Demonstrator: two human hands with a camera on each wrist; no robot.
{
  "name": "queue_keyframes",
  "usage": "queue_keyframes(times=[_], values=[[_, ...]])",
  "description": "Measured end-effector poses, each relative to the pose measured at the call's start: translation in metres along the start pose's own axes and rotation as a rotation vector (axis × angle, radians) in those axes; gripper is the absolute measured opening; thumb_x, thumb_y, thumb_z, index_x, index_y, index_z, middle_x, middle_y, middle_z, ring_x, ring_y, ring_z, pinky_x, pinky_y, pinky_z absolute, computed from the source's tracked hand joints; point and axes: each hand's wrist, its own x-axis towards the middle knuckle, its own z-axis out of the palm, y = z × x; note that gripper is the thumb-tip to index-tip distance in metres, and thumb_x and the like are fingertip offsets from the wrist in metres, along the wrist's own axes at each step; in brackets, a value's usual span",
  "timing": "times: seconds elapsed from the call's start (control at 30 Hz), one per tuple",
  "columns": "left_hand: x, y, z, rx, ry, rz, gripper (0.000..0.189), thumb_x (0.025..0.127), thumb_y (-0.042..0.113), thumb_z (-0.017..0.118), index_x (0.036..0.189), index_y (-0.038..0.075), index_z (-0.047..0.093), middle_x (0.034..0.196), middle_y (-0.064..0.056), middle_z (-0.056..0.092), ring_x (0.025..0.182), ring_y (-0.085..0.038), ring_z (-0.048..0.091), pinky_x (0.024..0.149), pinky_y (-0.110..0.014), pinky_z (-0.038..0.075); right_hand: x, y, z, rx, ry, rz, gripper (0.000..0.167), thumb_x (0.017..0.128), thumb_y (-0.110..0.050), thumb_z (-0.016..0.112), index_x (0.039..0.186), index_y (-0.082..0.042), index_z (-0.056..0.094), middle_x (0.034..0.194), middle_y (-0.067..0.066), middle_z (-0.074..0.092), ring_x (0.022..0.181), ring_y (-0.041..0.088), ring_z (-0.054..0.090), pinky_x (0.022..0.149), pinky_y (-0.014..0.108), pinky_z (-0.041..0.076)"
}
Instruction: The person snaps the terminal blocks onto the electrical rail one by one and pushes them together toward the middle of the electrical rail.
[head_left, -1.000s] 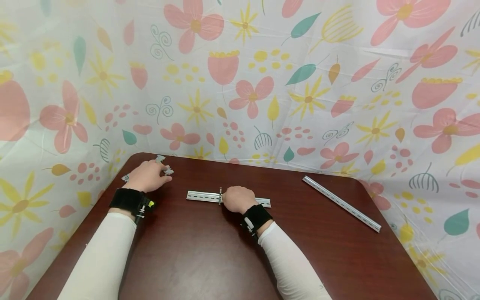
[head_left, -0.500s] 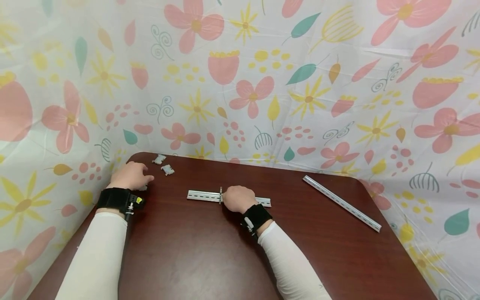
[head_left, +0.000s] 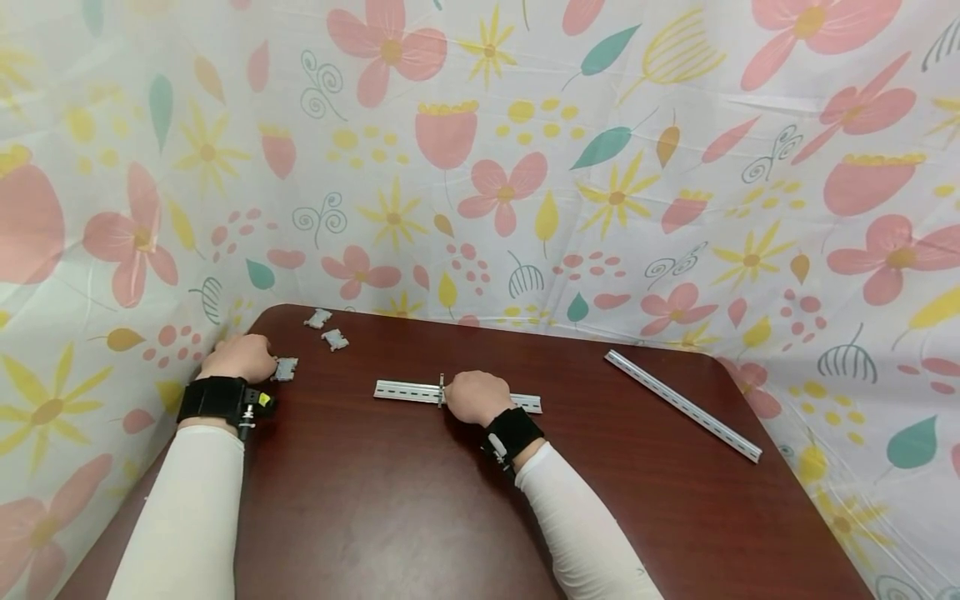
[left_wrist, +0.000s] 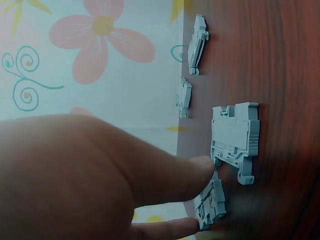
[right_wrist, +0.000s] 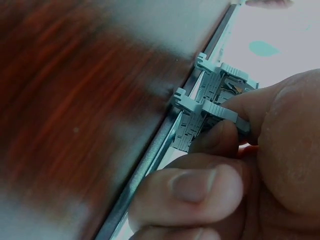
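Note:
My left hand (head_left: pixel 238 358) is at the table's left edge. In the left wrist view its thumb and a finger pinch a grey terminal block (left_wrist: pixel 212 204) by its ends. Close by lies another terminal block (left_wrist: pixel 235 131), flat on the table. In the middle, my right hand (head_left: pixel 480 398) is over a slotted metal DIN rail (head_left: pixel 405 392). Seen from the right wrist, thumb and finger pinch a grey terminal block (right_wrist: pixel 220 111) at the rail. Just beyond it a similar terminal block (right_wrist: pixel 235 75) stands on the rail. The hand covers part of the rail.
Two more terminal blocks, a nearer one (head_left: pixel 335 339) and a farther one (head_left: pixel 318 318), lie at the back left. A longer DIN rail (head_left: pixel 682 407) lies slanted on the right. Behind the brown table (head_left: pixel 390 500) hangs a flowered cloth (head_left: pixel 510 125).
My left hand has moved left and toward me, away from the two back blocks, uncovering them and the block now beside it. The right hand has stayed at the rail.

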Motion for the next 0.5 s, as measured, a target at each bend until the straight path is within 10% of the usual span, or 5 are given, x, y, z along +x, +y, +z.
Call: queue_keyframes(times=[0.13,0.5], values=[[0.002,-0.001,0.003,-0.006,0.024,-0.003,0.02,0.101,0.008,0.053,0.087,0.003,0.066,0.109,-0.036,0.06,0.099,-0.057,0.051,0.077,-0.065,0.047,0.0,0.0,0.001,0.008,0.003,-0.004,0.05,0.117,-0.033,0.052,0.073,-0.018,0.071,0.082,0.003,0.068,0.072,0.022,0.063,0.063,0.046,0.055],[0.009,-0.012,0.015,-0.02,0.133,0.0,0.037,0.1,0.005,0.06,0.132,-0.01,0.072,0.133,-0.044,0.061,0.116,-0.07,0.052,0.09,-0.079,0.049,0.002,0.001,0.002,0.014,-0.004,-0.004,0.051,0.117,-0.031,0.051,0.072,-0.019,0.071,0.078,0.003,0.065,0.071,0.022,0.062,0.063,0.044,0.053]])
